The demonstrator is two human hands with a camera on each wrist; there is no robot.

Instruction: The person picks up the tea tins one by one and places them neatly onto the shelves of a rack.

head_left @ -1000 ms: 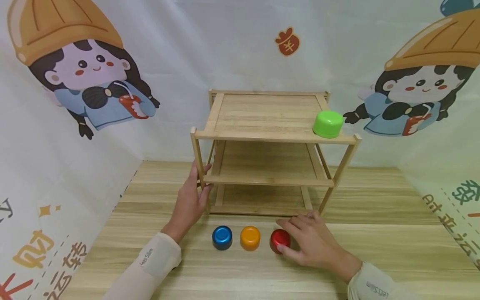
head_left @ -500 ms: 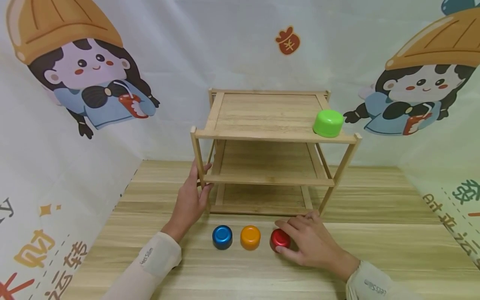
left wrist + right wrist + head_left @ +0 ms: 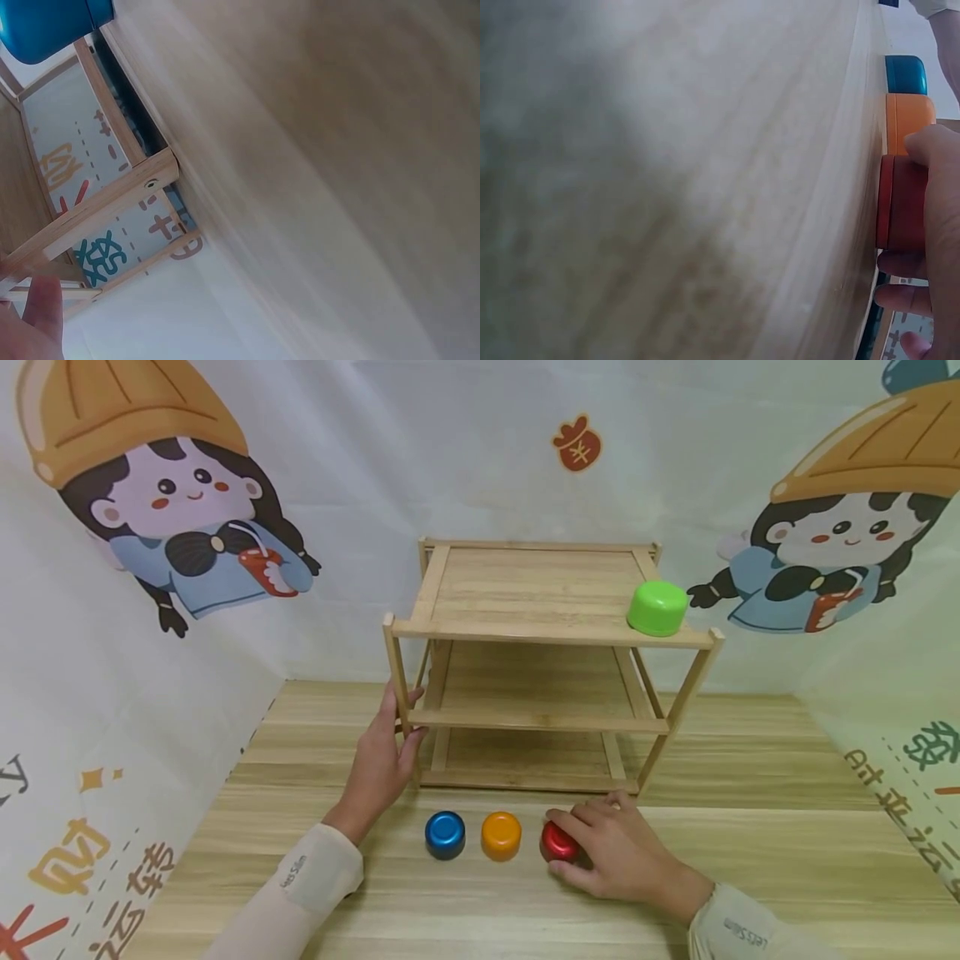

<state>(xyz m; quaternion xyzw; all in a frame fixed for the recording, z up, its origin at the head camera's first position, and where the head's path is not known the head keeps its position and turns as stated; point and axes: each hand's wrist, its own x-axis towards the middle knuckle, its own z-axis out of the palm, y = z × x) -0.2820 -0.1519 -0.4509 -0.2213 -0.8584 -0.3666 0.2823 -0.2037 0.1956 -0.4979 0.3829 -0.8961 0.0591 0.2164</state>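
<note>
My left hand (image 3: 381, 768) holds the left front post of a three-tier wooden rack (image 3: 532, 585); its thumb (image 3: 46, 307) shows beside the wood in the left wrist view. In front of the rack, my right hand (image 3: 622, 852) grips a small round red tin (image 3: 558, 838) on the table, thumb on the near side and fingers on the far side. The right wrist view has the same red tin (image 3: 906, 202) between thumb and fingers. Left of it stand an orange tin (image 3: 501, 836) and a blue tin (image 3: 445, 835), both untouched.
A bright green round tin (image 3: 657, 608) sits at the right front corner of the top shelf. The wood-patterned table (image 3: 750, 760) runs along both sides of the rack. White printed curtains (image 3: 360, 460) enclose the back and sides.
My right hand has shifted slightly left, its thumb and fingers coming further round the red tin. The left hand, the rack and the other tins stay where they were.
</note>
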